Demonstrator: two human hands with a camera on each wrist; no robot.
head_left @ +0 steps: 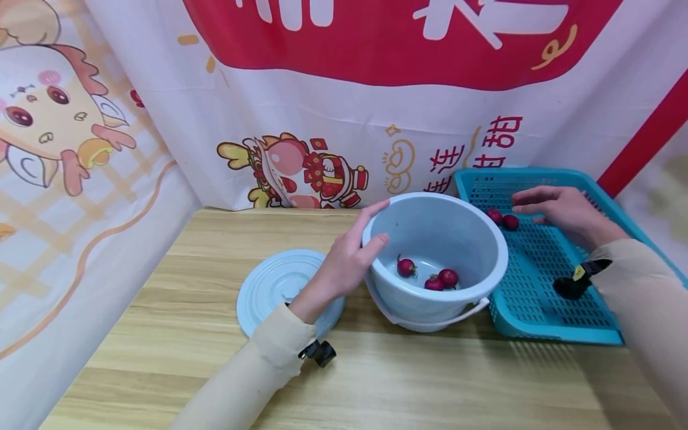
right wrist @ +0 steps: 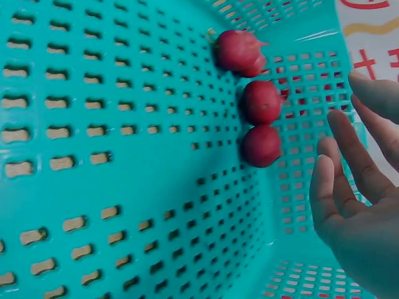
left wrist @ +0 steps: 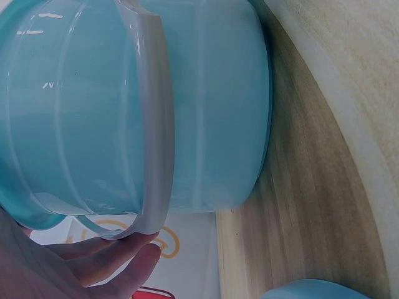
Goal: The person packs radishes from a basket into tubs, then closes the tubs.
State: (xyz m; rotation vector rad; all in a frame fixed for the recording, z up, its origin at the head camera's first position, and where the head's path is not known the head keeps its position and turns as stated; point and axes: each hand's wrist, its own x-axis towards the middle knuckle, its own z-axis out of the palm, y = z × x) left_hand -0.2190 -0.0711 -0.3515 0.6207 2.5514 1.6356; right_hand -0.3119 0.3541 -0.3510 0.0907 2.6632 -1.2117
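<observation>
A light-blue bucket stands upright on the table with three red radishes on its bottom. My left hand holds the bucket's left rim, thumb over the edge; in the left wrist view its fingers lie along the outer wall by the white handle. Over the teal basket my right hand hovers with loosely bent fingers, holding nothing. Several radishes lie against the basket's far wall, close to the right fingertips but apart from them.
A round light-blue lid lies on the wooden table, left of the bucket and partly under the left forearm. The basket stands directly right of the bucket. A printed cloth hangs behind the table.
</observation>
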